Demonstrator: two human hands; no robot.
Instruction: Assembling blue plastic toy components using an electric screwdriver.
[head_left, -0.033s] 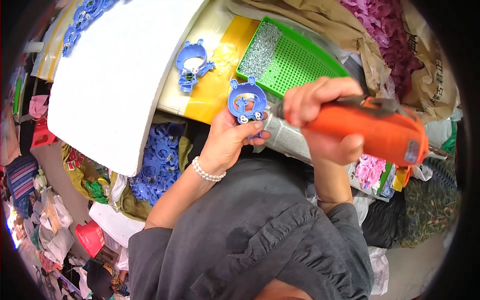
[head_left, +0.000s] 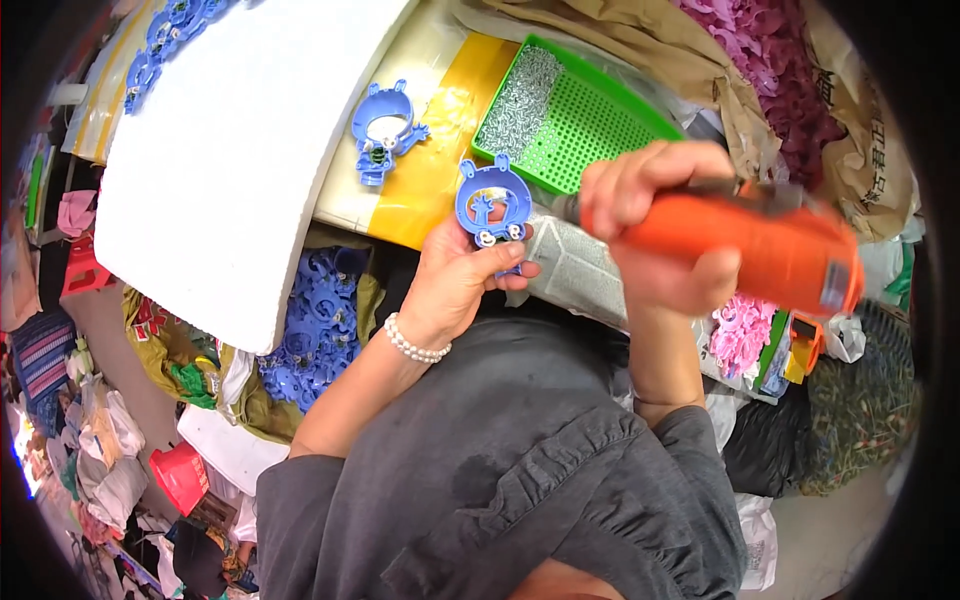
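Note:
My left hand (head_left: 462, 268) pinches a blue plastic figure part (head_left: 494, 203) with a ring-shaped head and two small ears. Small white pieces sit at its lower end, under my thumb. Wrapped round an orange power screwdriver (head_left: 745, 248), my right hand (head_left: 660, 215) is slightly blurred. The tool's nose points left toward the blue part; whether its tip touches the part I cannot tell. A second blue figure part (head_left: 384, 130) lies on the taped box to the left. Beyond my hands, a green perforated tray (head_left: 590, 130) bears a heap of small silver screws (head_left: 520, 100).
A large white foam board (head_left: 230, 170) takes up the left, with more blue parts (head_left: 165, 45) at its far edge. Below it, a bag holds a pile of blue parts (head_left: 318, 320). Pink parts (head_left: 742, 335) lie at the right; magenta ones (head_left: 770, 80) fill a sack.
My right hand and the orange power screwdriver have shifted a little to the right, away from the blue part. My left hand stays where it was.

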